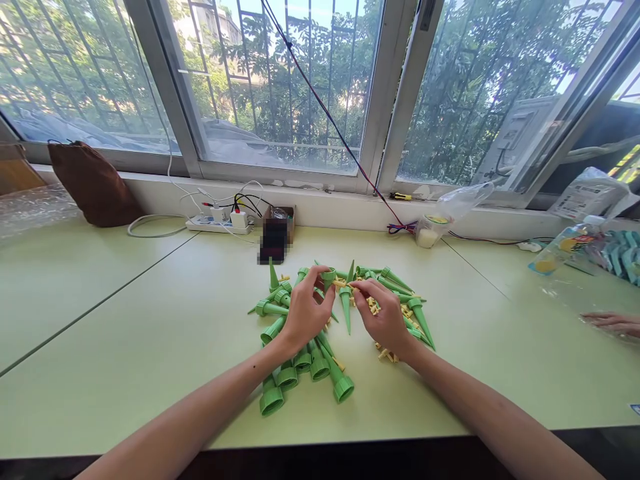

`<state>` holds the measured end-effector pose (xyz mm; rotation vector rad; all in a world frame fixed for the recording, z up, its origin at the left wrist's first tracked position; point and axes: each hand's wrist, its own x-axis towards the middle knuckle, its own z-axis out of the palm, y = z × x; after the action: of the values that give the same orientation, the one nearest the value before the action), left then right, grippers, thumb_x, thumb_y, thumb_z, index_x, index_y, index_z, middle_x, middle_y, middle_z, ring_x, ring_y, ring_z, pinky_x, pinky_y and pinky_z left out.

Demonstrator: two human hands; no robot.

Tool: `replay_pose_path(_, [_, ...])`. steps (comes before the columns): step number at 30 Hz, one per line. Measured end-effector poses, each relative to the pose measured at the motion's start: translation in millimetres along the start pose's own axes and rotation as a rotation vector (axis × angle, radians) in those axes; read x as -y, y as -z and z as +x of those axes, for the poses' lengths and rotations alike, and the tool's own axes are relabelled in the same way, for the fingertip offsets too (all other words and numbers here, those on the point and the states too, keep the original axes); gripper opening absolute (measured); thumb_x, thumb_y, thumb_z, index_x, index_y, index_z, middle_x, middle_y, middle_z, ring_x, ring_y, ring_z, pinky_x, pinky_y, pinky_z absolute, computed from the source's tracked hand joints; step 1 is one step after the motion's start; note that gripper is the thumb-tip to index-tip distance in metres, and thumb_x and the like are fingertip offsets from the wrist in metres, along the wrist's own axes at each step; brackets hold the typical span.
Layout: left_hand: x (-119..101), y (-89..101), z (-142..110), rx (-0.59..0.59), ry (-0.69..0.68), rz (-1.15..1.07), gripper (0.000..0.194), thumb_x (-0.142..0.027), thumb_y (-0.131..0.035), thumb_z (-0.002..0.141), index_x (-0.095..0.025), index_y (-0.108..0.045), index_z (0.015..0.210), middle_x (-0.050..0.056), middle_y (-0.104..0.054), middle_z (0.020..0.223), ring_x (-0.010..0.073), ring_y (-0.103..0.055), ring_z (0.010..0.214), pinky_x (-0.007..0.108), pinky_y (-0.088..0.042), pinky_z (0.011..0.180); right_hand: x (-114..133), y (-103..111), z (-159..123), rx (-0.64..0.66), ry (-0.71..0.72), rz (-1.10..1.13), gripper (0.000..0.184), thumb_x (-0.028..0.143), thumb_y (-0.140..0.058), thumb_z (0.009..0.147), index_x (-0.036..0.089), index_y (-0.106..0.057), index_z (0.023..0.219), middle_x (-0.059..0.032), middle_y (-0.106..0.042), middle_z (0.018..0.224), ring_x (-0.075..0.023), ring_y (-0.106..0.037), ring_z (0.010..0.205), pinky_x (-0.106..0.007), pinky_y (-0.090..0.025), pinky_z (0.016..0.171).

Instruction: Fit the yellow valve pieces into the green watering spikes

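"Both hands are up over the middle of the table (150, 347), close together. What's in the left hand (307, 305)?"

"Thumb and fingers grip a green cone (328, 276), its wide end up. One yellow peg (339, 284) shows right beside it, pointing toward the other hand; I can't tell whether it's fixed to the cone."

"And the right hand (381, 317)?"

"Thumb and forefinger pinch together at a small yellow piece (353, 288), mostly hidden by the fingertips."

"What lies around them?"

"More green cones (319, 368) under and around the left wrist, several with open ends facing the near edge, and others beyond the right hand. Loose yellow pieces (387, 353) are heaped below and beside the right hand."

"Further out?"

"Behind the heap, a dark, pixelated object (274, 241), then a power strip (220, 224) with plugs in it. Left of that, a brown bag (95, 183) against the sill. To the right, a clear cup (428, 235) near a bundle of wires (401, 228)."

"Anyone else?"

"Another person's hand (613, 323) at the right edge, resting on clear plastic, well apart from these two."
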<state>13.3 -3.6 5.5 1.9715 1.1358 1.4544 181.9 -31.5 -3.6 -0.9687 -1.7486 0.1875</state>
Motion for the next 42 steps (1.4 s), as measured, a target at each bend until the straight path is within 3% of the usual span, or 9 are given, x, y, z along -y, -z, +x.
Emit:
replay_pose_path(16, [5.4, -1.3, -0.4, 0.035, 0.005, 0.054, 0.02, -0.025, -0.058, 0.086, -0.022, -0.056, 0.106, -0.001, -0.056, 0.077, 0.0138, -0.057, 0.067, 0.022, -0.045, 0.058, -1.7, -2.2, -1.7, 0.033, -0.004, 0.009, 0.023, 0.024, -0.048, 0.097, 0.019, -0.068, 0.107, -0.0072, -0.071, 0.088, -0.019, -0.065, 0.075, -0.032, -0.052, 0.068])
replay_pose_path(33, [5.1, -2.3, -0.5, 0.028, 0.024, 0.018, 0.022, -0.028, -0.059, 0.086, -0.021, -0.056, 0.107, 0.002, -0.061, 0.081, 0.014, -0.06, 0.067, 0.024, -0.049, 0.06, -2.3, -3.8, -2.5, 0.009, 0.012, 0.025, 0.022, 0.023, -0.05, 0.097, 0.017, -0.069, 0.108, -0.0078, -0.072, 0.088, -0.0196, -0.066, 0.079, -0.032, -0.053, 0.071])
replay_pose_path(42, [6.0, -1.7, -1.5, 0.049, -0.017, 0.058, 0.021, -0.024, -0.059, 0.085, -0.02, -0.057, 0.105, -0.001, -0.058, 0.075, 0.0119, -0.057, 0.065, 0.022, -0.048, 0.06, -3.2, -6.0, -5.0, 0.03, -0.064, 0.123, 0.019, 0.024, -0.049, 0.098, 0.018, -0.066, 0.104, -0.0039, -0.066, 0.078, -0.0163, -0.063, 0.068, -0.028, -0.051, 0.063])
